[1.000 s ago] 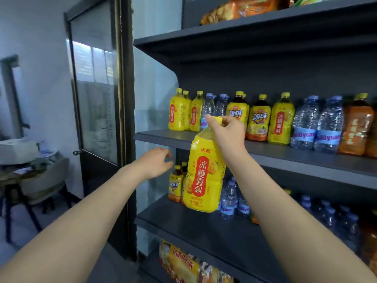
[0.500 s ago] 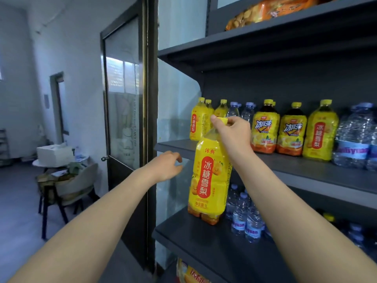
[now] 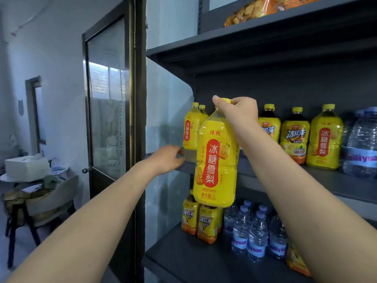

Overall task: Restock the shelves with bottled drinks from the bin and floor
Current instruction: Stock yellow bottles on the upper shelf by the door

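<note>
Pinched at the yellow cap and neck by the right hand [image 3: 238, 111], fingers curled over the top: a pear-drink bottle [image 3: 216, 160], marked 1L. Hanging upright in the air before the front edge of the middle shelf [image 3: 326, 181], base above the tea bottles [image 3: 208, 223] on the lower shelf [image 3: 183, 260], resting on neither. Left hand [image 3: 167, 158] empty, fingers loosely curled, right at the left end of the middle shelf's edge; touching it or not, cannot tell.

Seemingly full, so probably heavy for a grip by the cap alone. Likely stiff enough in the body not to buckle, glossy in the wrap and perhaps slippery, not fragile. Safer taken round the waist, or backed with the free hand under the base before sliding in.

Middle shelf, left to right: two like yellow bottles [image 3: 190, 129] in the back corner, dark teas [image 3: 294, 135], one more pear drink [image 3: 324, 137], then large water bottles [image 3: 361, 144] at the right edge of view. Bare space at the front left, seemingly room enough for the held one. Lower shelf: tea bottles at the left, a cluster of small waters [image 3: 255, 237] just beside them, an orange pack [image 3: 295, 262] partly hidden by the right arm. Top shelf [image 3: 265, 35]: a snack bag [image 3: 255, 11]. No bin or floor stock in view.
</note>
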A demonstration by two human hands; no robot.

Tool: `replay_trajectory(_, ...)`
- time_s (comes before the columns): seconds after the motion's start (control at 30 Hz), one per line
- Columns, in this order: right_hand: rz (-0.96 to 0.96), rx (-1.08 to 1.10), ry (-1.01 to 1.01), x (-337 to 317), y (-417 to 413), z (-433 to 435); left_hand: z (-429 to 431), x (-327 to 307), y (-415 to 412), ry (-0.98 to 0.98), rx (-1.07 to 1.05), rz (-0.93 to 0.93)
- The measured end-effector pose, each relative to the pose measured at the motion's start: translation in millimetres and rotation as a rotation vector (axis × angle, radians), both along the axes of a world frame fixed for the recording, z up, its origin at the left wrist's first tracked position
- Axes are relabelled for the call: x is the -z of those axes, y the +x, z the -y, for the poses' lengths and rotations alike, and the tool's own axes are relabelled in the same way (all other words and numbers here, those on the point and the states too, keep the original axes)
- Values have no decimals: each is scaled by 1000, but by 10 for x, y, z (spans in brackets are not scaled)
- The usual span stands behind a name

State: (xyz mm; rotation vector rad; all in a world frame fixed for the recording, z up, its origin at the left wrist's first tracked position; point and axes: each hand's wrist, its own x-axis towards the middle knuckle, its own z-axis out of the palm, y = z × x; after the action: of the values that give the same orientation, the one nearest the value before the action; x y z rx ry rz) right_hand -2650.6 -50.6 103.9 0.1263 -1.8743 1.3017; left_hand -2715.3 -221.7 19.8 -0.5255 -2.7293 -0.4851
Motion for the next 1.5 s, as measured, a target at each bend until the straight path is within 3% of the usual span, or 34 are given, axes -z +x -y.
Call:
replay_trajectory(0.47, -5, 185, -194, -376, -1126, 458, 222, 197, -1762, -83, 383, 116)
replay_trajectory(1.17, -28, 430, 45, -261, -2029, 401, 264, 270, -1967, -204, 526, 124)
replay_trajectory(1.5, 30, 328, 111, -65, -2012, 330, 272, 265, -1960, -199, 537, 123)
